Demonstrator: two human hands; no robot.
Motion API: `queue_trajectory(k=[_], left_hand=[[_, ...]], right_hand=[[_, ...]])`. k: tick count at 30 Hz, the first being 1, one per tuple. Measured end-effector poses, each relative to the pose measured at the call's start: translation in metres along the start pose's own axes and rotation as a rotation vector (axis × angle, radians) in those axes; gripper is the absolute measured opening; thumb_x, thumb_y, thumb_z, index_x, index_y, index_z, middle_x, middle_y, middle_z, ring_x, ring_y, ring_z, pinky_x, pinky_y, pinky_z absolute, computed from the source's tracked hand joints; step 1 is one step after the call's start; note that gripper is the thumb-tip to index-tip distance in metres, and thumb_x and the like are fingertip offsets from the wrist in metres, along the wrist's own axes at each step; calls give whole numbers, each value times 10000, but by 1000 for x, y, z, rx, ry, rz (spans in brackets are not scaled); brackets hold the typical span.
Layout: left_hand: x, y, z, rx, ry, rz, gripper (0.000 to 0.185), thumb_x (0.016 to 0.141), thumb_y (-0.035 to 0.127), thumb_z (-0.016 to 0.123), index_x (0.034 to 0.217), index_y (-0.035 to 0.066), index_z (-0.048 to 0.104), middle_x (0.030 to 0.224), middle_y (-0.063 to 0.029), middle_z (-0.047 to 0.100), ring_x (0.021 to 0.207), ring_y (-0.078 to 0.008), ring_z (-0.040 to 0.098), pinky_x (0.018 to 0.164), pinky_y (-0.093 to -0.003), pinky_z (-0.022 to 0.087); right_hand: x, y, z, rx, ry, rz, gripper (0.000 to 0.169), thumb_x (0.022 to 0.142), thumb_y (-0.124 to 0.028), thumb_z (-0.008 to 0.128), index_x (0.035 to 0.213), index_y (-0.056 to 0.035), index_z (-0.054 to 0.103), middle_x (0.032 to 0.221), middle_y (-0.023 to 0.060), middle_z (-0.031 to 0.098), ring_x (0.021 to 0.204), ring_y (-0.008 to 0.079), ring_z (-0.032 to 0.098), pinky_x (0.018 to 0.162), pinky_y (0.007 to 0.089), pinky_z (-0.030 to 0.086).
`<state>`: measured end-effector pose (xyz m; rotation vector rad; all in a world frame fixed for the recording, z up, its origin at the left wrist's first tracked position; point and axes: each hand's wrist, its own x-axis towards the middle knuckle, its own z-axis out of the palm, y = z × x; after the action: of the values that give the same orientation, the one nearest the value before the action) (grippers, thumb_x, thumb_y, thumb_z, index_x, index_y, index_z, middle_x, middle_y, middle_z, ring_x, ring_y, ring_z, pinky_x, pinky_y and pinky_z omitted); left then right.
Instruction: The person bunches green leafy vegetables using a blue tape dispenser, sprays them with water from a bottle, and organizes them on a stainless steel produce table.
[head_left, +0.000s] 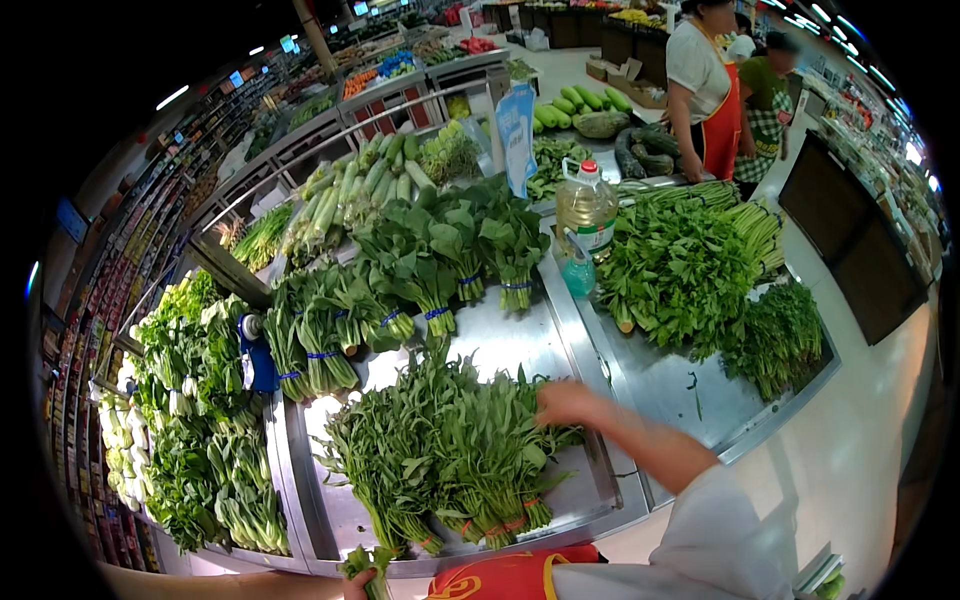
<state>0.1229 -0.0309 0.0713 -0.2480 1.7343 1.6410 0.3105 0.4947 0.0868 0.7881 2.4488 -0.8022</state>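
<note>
My left hand (360, 586), partly cut off by the bottom edge of the picture, is closed around a bunch of green stalks (373, 568). Over the right end of a pile of long-leaved greens (442, 442) is my right hand (566, 405), at the leafy tips. Its fingers are curled and partly hidden, so whether they hold any leaves cannot be made out. Orange bands (516, 522) tie the stems of these bundles, which point toward me. The pile lies on a metal display counter (607, 469).
Behind the pile stand leafy bunches with blue bands (439, 311). Celery-like greens (675, 262) fill the right section, beside an oil jug (585, 199) and a teal spray bottle (578, 274). Bok choy (251, 480) lies left. A person in a red apron (720, 127) stands beyond the counter.
</note>
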Motion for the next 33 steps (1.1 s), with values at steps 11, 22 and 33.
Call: queue_trajectory(k=[11, 22, 33], left_hand=[[-21, -15, -12, -23, 177, -208, 271, 767, 218, 637, 937, 15, 580, 694, -99, 609, 531, -197, 579, 471, -287, 503], [-3, 12, -1, 23, 157, -346, 290, 776, 238, 624, 958, 16, 579, 709, -94, 614, 534, -193, 577, 466, -279, 493], [31, 23, 168, -12, -312, -48, 409, 778, 160, 579, 1148, -4, 522, 884, -156, 654, 635, -219, 637, 474, -254, 505]], right_hand=[[155, 150, -59, 635, 1403, 317, 606, 666, -198, 754, 1179, -42, 471, 1119, 166, 498, 1069, 320, 473, 934, 398, 375], [207, 200, -76, 989, 1387, 133, 343, 714, -181, 750, 997, -21, 641, 969, 104, 593, 930, 269, 569, 795, 370, 437], [-70, -16, -17, 725, 1115, -345, 405, 691, -139, 791, 974, -57, 513, 929, 78, 499, 893, 203, 511, 809, 316, 414]])
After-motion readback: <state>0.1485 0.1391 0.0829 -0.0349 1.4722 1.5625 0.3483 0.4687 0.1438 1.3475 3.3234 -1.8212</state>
